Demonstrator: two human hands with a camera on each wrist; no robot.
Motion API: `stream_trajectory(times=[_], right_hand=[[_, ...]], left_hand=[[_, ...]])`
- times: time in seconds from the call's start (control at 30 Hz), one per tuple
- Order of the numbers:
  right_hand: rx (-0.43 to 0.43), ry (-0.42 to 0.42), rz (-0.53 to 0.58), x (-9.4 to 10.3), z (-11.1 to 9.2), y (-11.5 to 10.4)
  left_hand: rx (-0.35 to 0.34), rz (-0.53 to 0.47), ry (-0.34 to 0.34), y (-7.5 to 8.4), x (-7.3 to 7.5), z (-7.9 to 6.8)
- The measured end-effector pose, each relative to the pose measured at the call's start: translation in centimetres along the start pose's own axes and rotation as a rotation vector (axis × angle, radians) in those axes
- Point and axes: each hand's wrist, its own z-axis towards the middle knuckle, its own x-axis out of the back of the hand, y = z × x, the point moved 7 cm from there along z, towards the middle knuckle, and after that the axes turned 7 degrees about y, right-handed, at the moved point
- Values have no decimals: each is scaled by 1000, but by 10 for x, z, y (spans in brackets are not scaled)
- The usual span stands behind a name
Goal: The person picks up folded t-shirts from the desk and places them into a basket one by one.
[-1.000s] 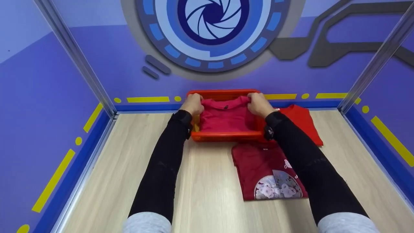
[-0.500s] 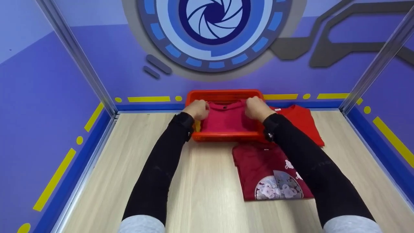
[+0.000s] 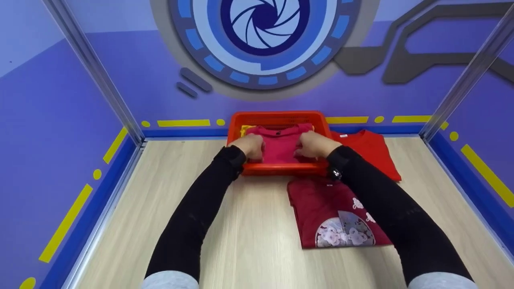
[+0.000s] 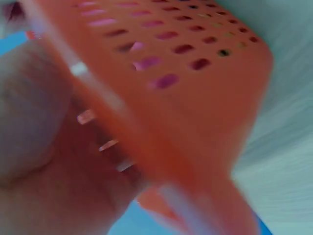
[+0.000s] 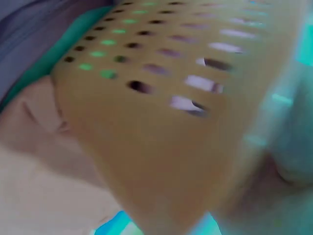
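A folded pink shirt (image 3: 280, 149) lies in the orange-red plastic basket (image 3: 285, 169) against the back wall, its collar toward the back. Yellow cloth (image 3: 244, 129) peeks out beneath it. My left hand (image 3: 252, 145) reaches over the front left of the basket, bent fingers at the shirt's left side. On the opposite side my right hand (image 3: 315, 144) mirrors it, fingers pointing inward and down. Both fingertips are partly hidden, and I cannot tell whether they pinch the fabric. Both wrist views are blurred, mostly filled by the slotted basket wall (image 4: 205, 112).
A folded dark red shirt (image 3: 313, 212) with a round bear print lies in front of the basket, partly under the right forearm. Behind that arm, right of the basket, is a bright red shirt (image 3: 371, 154). Purple panels enclose the wooden table (image 3: 257, 241).
Both hands have left the pink shirt's shoulders and come inward and toward the basket's front. The shirt now lies lower and flatter, with its collar and yellow cloth uncovered.
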Motion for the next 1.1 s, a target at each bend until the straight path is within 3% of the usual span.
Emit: stream_trajectory(times=[0.1,0.2,0.4,0.5,0.57,0.67,0.73,0.8,0.87,0.93,1.0,1.1], right_hand=[[59,10,34,5,-7,-8],[83,-1,35,4,-11,-10],[41,-9,40,-4,-11,-6],[68,60,49,0,-15,-12],[105,157,74,5,-20,-18],[153,360,144,17,-37,-30],[173,476,199,25,-56,-39],[186,562,240,30,-79,-46],[194,609,253,31,-103,-51],[186,613,243,25,-127,-50],[158,575,211,14,-146,-41],[82,447,161,-8,-167,-16]], left_hand=[[-76,-10,50,10,4,-7],[-121,-8,37,15,2,-7],[-22,-70,-25,1,-11,-2],[-11,-106,-17,2,-12,-8],[-66,-115,51,10,-7,-15],[-189,-139,248,28,4,-32],[-270,-151,378,42,8,-49],[-330,-160,466,56,6,-67],[-394,-151,507,71,-3,-85],[-456,-144,484,86,-19,-101],[-511,-123,418,99,-41,-110],[-552,-50,301,112,-77,-116]])
